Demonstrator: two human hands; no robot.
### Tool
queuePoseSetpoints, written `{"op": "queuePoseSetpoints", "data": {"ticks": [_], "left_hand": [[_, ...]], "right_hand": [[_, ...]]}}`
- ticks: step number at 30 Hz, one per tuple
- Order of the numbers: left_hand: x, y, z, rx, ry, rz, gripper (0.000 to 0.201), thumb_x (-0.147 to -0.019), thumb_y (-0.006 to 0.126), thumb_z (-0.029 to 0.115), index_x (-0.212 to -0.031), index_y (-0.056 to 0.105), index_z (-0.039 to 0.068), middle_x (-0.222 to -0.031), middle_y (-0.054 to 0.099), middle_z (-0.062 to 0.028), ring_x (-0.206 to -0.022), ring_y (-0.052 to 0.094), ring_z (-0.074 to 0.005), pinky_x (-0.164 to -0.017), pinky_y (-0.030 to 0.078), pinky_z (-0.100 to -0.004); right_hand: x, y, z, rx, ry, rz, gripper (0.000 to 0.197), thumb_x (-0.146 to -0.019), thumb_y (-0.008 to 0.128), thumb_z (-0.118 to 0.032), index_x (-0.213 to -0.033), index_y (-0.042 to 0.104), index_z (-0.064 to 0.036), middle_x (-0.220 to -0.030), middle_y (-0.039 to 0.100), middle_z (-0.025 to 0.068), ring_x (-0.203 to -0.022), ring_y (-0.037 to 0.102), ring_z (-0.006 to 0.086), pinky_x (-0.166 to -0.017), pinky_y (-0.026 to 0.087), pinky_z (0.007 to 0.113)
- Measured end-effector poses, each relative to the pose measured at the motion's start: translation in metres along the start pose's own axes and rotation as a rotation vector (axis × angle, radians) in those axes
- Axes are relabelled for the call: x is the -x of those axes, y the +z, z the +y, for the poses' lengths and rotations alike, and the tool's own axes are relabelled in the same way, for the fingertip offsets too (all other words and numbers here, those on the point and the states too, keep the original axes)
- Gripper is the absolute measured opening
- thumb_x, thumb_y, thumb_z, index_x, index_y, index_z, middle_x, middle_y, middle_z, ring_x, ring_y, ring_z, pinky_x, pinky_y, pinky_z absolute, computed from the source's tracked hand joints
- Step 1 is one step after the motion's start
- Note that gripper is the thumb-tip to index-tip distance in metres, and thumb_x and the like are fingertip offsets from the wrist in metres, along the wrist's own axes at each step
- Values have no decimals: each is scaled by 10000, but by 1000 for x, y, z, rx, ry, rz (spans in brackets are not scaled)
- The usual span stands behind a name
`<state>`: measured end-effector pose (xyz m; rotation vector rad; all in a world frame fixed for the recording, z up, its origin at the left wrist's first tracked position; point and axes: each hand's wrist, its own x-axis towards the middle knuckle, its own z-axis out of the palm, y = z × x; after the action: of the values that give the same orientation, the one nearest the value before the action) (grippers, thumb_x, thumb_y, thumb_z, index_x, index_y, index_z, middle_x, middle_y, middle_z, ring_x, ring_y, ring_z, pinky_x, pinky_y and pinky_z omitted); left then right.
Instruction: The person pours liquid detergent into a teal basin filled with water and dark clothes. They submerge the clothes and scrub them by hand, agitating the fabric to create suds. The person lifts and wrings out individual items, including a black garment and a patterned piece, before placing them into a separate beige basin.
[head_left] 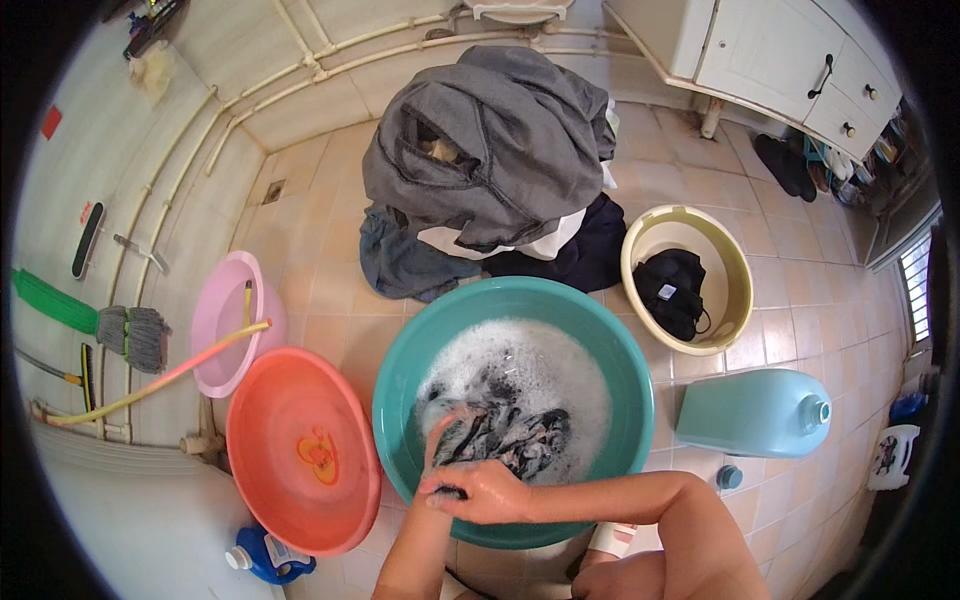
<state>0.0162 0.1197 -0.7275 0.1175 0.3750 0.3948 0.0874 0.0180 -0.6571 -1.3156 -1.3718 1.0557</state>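
A teal basin [400,350] of sudsy water stands in front of me, a wet black garment [530,440] lying in the foam. My right hand [490,492] is closed at the near rim, crossing over my left wrist, with a bit of dark cloth showing in its fist. My left hand [440,432] reaches down into the suds beside the garment; foam and cloth cover its fingers, so their grip is hidden.
Beyond the basin rises a heap of grey clothes [500,130]. A cream basin [735,290] with a black garment and a light blue jug [750,412] stand right. An orange basin [265,470], a pink basin [200,330] with a hose [170,380], and a blue bottle [270,555] stand left.
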Motion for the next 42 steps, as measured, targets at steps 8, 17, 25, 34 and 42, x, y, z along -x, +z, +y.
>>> {"op": "queuePoseSetpoints", "data": {"ticks": [8, 17, 25, 34, 42], "left_hand": [[-4, -21, -37, -60, 212, 299, 385, -914, 430, 265, -1214, 458, 24, -1150, 553, -112, -1036, 550, -255, -883, 455, -393], [-14, -28, -2, -471, 247, 679, 435, -838, 522, 164, -1244, 414, 53, -1141, 506, -77, -1020, 526, -265, -915, 385, -431], [-15, -56, -5, -502, 269, 592, 493, -846, 577, 368, -1237, 454, 94, -1162, 497, -71, -1064, 493, -225, -892, 413, -383], [-4, -25, -14, -74, 64, 266, 389, -888, 457, 261, -1209, 490, 43, -1117, 561, -126, -1020, 539, -245, -922, 419, -391], [-10, -14, -29, -367, 160, 493, 349, -914, 381, 300, -1100, 543, 53, -1086, 585, -87, -1012, 557, -210, -895, 439, -376]], "right_hand": [[-19, -35, 75, 656, 111, 332, 388, -696, 623, -258, -1048, 599, -96, -799, 638, 163, -635, 618, 330, -554, 499, 419], [-11, -78, 167, 564, 728, 383, 529, -716, 650, -395, -1063, 530, -13, -953, 605, 220, -896, 595, 351, -772, 474, 428], [-14, -45, 112, 300, 424, 463, 653, -689, 691, -421, -1177, 488, -39, -1108, 566, 186, -979, 578, 330, -843, 463, 378], [-2, -6, 18, 183, -16, 135, 435, -676, 678, -277, -1029, 521, -78, -866, 609, 182, -787, 598, 387, -691, 488, 440], [-26, -59, 130, 433, 403, 565, 467, -777, 600, -444, -971, 562, -21, -876, 613, 225, -830, 593, 381, -723, 474, 433]]}}
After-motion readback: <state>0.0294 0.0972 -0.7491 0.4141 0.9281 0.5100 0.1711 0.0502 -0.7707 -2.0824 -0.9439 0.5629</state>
